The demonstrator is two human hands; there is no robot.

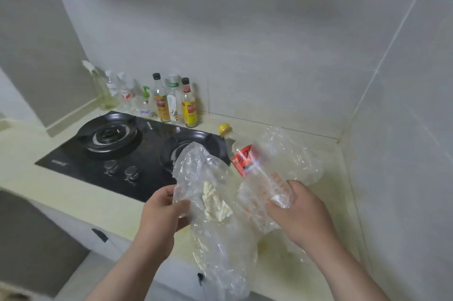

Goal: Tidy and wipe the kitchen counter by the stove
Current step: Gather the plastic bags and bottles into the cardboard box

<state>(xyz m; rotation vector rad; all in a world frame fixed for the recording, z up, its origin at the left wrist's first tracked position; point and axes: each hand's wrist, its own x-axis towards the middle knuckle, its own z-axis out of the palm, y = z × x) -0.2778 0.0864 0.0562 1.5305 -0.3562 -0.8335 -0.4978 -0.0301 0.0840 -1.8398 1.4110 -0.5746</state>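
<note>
Table (73, 193) of pale yellow lies beneath both hands, black stove (137, 156) ahead of the left hand (161, 212). That hand pinches a clear plastic bag (220, 251) holding crumpled white scraps (215, 202). The right hand (299, 212) clutches a second clear bag (267, 188); a red-labelled bottle (242, 156) stands just beyond.

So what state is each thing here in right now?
left hand: grips the clear bag.
right hand: pinches the printed bag.
clear bag: held up, pale crumpled lump inside.
printed bag: crumpled, held at one end.
yellow-capped bottle: capped, partly behind the printed bag.
stove: no flame showing.
wall bottles: upright.
</note>
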